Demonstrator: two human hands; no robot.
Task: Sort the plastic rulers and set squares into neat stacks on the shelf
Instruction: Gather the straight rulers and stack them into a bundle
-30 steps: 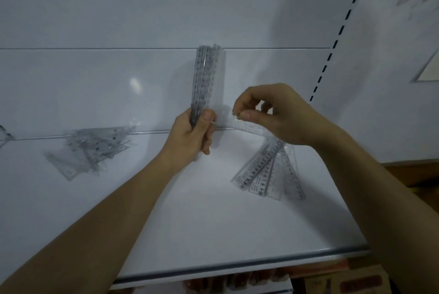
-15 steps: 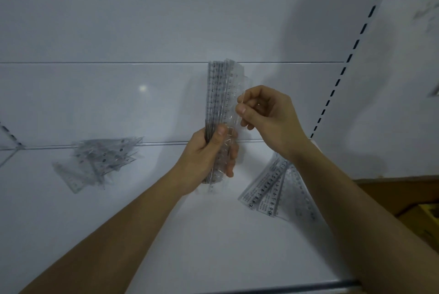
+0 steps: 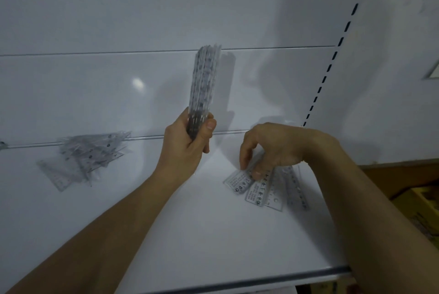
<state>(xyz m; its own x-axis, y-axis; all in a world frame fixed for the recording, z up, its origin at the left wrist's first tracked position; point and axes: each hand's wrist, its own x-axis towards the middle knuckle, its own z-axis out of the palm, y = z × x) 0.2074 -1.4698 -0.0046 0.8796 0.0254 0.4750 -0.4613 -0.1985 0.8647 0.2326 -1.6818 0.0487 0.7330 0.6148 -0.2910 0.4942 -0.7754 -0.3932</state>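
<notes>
Two hands work above the shelf (image 3: 190,234): left hand (image 3: 187,144) grips an upright ruler bundle (image 3: 204,84) (fingers wrapped); right hand (image 3: 268,148) pinches fanned rulers (image 3: 261,186) lying at right. Set squares (image 3: 83,156) lie far left.

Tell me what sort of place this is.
Probably a shop or stockroom: a white metal shelf with a slotted upright, loose rulers and set squares as stock, cartons beside.
</notes>
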